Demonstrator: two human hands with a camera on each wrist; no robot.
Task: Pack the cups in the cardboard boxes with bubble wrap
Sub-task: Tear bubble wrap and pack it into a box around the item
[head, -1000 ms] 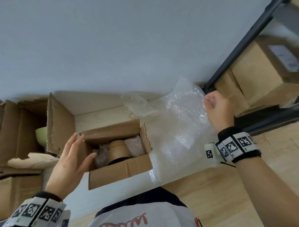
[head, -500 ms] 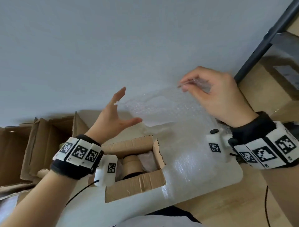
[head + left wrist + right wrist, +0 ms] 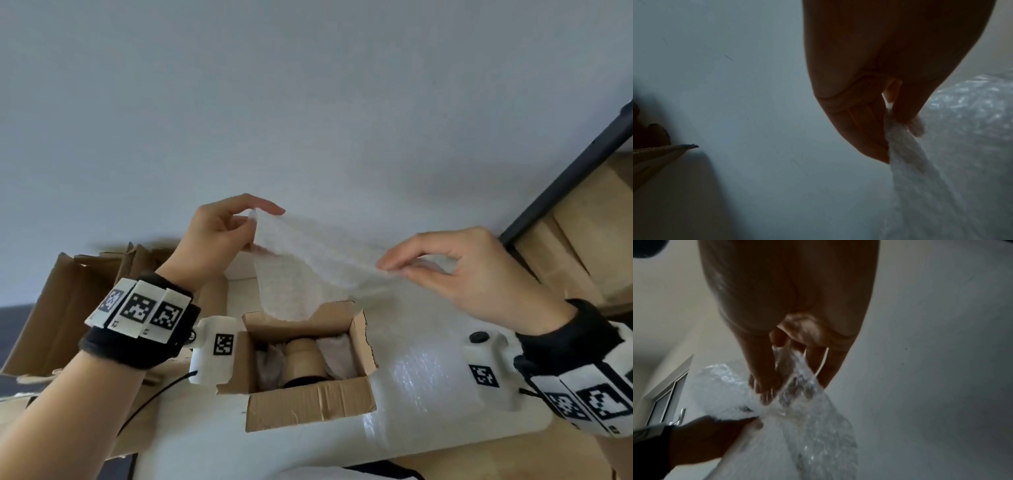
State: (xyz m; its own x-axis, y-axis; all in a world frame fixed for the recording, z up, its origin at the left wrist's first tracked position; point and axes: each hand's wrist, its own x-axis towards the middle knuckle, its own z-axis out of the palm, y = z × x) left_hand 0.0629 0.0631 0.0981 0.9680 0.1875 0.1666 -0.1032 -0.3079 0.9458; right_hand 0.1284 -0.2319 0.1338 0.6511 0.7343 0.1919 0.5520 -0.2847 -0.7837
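Both hands pinch a bubble wrap sheet (image 3: 308,270) by its top edge, left hand (image 3: 219,240), right hand (image 3: 469,274), above an open cardboard box (image 3: 308,404) holding a brown cup (image 3: 303,356) on the tabletop (image 3: 428,421). Light, floppy, slippery; best gripped at corners.
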